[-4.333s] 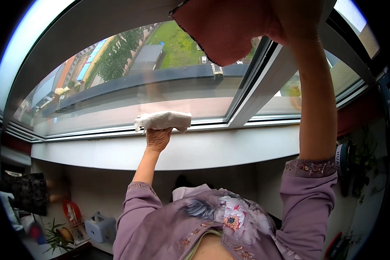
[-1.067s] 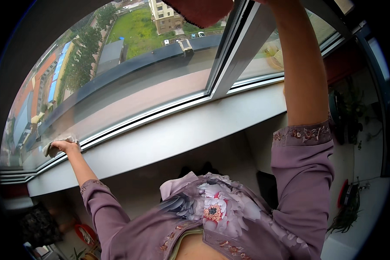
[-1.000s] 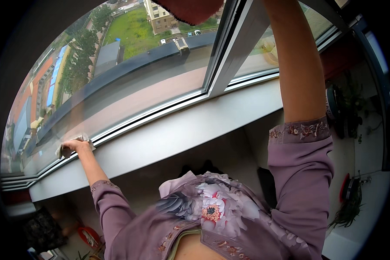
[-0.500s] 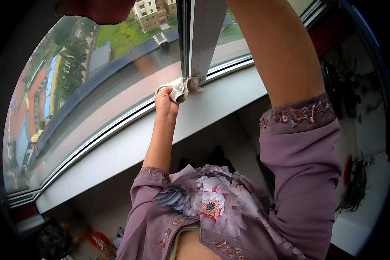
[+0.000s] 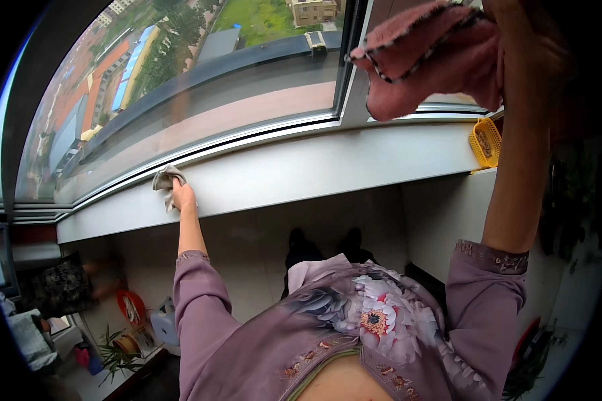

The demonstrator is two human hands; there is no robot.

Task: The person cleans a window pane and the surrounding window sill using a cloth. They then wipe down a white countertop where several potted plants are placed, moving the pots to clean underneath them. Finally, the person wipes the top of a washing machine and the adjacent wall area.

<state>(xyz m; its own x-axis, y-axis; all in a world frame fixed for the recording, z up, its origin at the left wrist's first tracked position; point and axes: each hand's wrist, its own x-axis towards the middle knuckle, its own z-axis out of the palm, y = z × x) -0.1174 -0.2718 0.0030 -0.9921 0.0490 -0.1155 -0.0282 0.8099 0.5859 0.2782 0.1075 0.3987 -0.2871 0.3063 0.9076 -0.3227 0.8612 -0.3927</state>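
Two cloths in play: left hand clutches a grey rag on the windowsill, right hand grips a pink cloth overhead

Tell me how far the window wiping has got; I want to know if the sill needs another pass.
Done: nothing shows clearly as finished; the sill looks plain white, streaks too small to tell. In hand: the left hand presses a grey cloth at the frame's lower rail, left of the mullion; the right hand holds a pink cloth raised. Left: cannot tell.

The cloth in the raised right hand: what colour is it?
Dusty pink cloth with a dark stitched edge, held by the right hand; head view.
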